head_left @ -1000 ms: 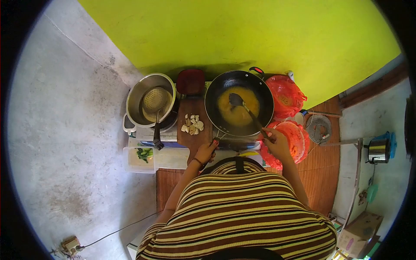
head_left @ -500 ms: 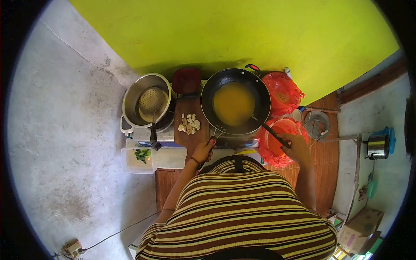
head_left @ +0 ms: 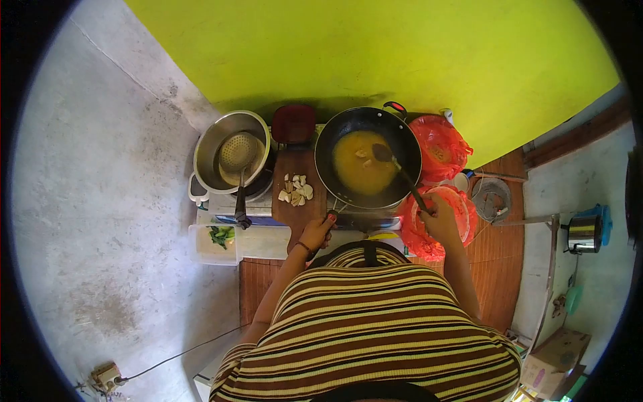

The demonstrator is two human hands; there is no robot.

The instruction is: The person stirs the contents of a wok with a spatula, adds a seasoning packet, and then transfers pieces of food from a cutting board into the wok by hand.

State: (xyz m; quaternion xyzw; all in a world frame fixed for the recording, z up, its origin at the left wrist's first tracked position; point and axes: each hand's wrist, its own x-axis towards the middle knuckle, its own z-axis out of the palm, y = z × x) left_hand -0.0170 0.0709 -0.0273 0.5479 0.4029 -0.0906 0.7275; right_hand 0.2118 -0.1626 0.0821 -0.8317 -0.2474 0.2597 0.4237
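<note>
My left hand is closed around the long handle of a black wok. Cloudy yellow-brown liquid fills the bottom of the wok, with a few pale lumps showing near its middle. In my right hand is the handle of a dark spatula, whose blade rests in the right part of the liquid. Just left of the wok lies a wooden cutting board holding several pale cut pieces; my left hand is close to its near end.
A steel pot with a perforated ladle stands at left. A clear container holds greens. Behind the board is a dark red container. Red plastic bags line containers right of the wok. A green wall rises behind.
My right hand has moved slightly up and left, bringing the spatula blade into plain view farther into the wok. Pale lumps now show in the liquid. My left hand keeps its grip.
</note>
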